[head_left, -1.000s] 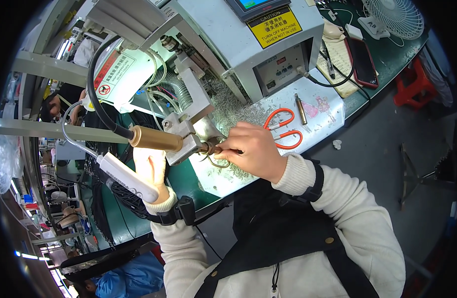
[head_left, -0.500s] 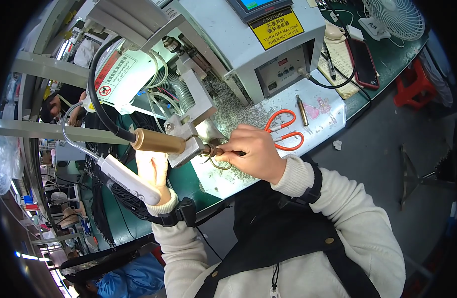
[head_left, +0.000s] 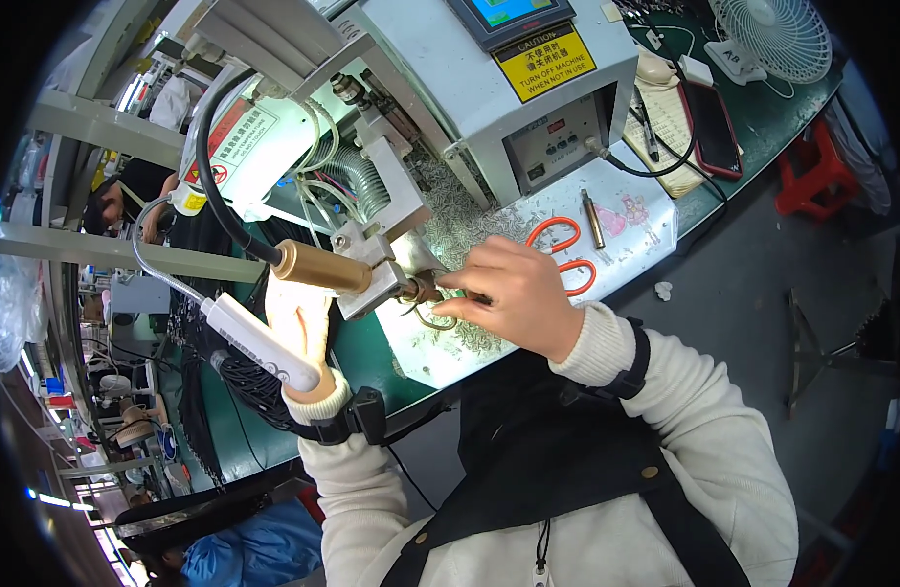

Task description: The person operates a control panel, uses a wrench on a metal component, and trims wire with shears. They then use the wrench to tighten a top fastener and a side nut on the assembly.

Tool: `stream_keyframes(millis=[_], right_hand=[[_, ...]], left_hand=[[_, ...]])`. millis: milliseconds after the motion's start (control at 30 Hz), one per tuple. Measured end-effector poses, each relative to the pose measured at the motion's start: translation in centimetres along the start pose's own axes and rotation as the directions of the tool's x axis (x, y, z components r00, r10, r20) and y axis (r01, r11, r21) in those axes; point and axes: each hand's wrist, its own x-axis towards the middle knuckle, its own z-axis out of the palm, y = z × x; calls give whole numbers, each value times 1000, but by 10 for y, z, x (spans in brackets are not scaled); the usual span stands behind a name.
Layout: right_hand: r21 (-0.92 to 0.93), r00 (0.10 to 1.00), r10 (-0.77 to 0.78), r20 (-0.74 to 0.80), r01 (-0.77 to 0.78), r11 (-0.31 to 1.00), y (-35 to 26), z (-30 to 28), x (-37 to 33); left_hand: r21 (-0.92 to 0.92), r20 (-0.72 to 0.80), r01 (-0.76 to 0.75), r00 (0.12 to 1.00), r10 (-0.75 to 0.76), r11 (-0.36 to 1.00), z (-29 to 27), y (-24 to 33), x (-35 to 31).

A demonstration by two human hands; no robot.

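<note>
My right hand (head_left: pixel 517 298) is beside the metal nozzle (head_left: pixel 423 288) of a bench machine. Its thumb and forefinger are parted, with nothing visible between them. A thin curved wire (head_left: pixel 436 323) hangs just below the nozzle. Above and left, a gold-brown cylinder (head_left: pixel 318 267) with a black cable runs into a grey metal clamp block (head_left: pixel 374 292). My left hand (head_left: pixel 303 328), brightly lit, reaches up behind the cylinder and a white stick-shaped lamp (head_left: pixel 256 342). These cover most of its fingers, so whether it holds anything is hidden.
Small metal bits cover much of the pale sheet (head_left: pixel 421 362) under the nozzle. Orange-handled scissors (head_left: pixel 589 278) and a slim brass-coloured piece (head_left: pixel 594 220) lie to the right. Behind stands the grey control box (head_left: pixel 450 68). A bundle of black cords (head_left: pixel 249 386) rests at left.
My right hand has drawn back slightly to the right from the nozzle, and its thumb and forefinger have parted from a pinch. My left hand has hardly moved.
</note>
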Motion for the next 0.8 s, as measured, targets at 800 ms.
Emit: stream_keyframes(millis=[800], right_hand=[[100,970,227,85,-235,967,-4,-47,-24]], left_hand=[[319,220,-144,973,75,937,8,9,-150]])
